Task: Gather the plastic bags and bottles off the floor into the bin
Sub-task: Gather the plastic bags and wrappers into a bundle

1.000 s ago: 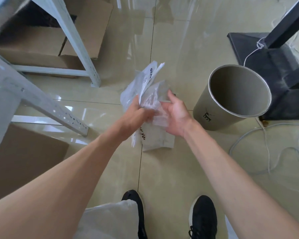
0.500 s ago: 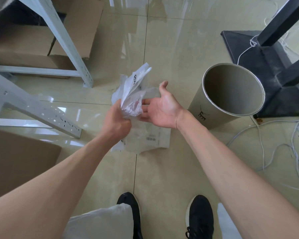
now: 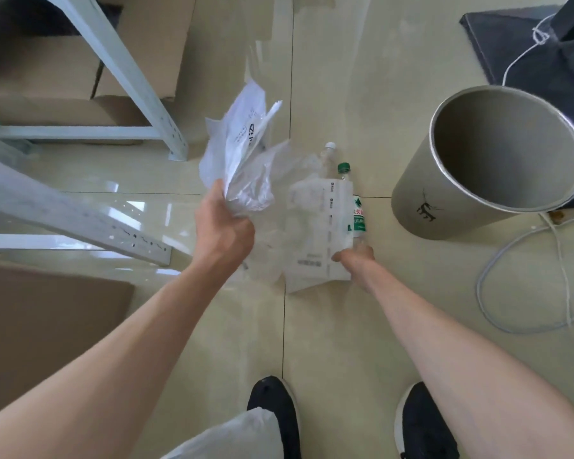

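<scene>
left hand [image 3: 224, 226], at the centre of the frame, is clenched around a crumpled bunch of plastic bags [image 3: 242, 160] held up off the floor. right hand [image 3: 353, 260], lower and a little to the right, is down at the floor with its fingers closing on the corner of a flat white bag [image 3: 315, 240]; whether it has a firm hold i cannot tell, since the hand is blurred. that bag lies over two bottles: one with a green cap and green label [image 3: 357, 207] along its right edge, and a clear one with a white cap [image 3: 328, 150] just above it. the bin [image 3: 444, 207] stands at the right of the frame, near the bottles, tilted as the lens shows it, and what can be seen of its inside looks empty (nothing visible has gone in). so the task seems early: some bags are gathered in hand, while the flat bag and both bottles are on the tiles, and everything has yet to reach the bin.
</scene>
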Motion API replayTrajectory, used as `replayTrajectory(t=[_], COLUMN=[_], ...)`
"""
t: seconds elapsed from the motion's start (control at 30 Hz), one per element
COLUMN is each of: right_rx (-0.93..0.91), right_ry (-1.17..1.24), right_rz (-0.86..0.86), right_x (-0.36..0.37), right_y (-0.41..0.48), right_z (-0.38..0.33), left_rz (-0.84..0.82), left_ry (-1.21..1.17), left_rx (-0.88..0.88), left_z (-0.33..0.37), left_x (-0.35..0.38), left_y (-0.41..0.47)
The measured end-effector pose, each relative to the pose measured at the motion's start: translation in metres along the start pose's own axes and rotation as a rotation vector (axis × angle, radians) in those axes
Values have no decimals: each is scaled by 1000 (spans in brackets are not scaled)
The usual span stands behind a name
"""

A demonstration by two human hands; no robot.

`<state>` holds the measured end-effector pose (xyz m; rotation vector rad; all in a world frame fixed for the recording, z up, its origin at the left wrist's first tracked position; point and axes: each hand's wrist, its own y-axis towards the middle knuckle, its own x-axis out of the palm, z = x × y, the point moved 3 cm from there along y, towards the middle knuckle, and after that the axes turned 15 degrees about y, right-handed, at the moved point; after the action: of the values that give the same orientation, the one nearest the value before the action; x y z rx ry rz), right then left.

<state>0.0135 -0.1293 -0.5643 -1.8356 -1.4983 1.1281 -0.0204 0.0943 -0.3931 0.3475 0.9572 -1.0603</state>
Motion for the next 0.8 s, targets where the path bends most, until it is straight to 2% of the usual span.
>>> replayTrajectory(t=[0.2, 0.37, 0.53, 0.73, 0.8], right_rx=[-111, -218, -459, -594, -642], right_ry=[-32, -29, -8, -80, 31], right_rz=[100, 44, -46, 149, 61], right_x=[0, -10, -23, -46, -48], right_y=[-5, -35, -77, -110, -125], right_z=[-8, -30, -67, -98, -109], left_rz=[-51, -91, -175, -163, -161], left_ry=[8, 17, 15, 15, -8], left_rx=[7, -24, 8, 1, -5], left_z=[3, 4, 13, 14, 16], left_x=[9, 7, 7, -2, -4], left_y=[-5, -7, -18, -24, -24])
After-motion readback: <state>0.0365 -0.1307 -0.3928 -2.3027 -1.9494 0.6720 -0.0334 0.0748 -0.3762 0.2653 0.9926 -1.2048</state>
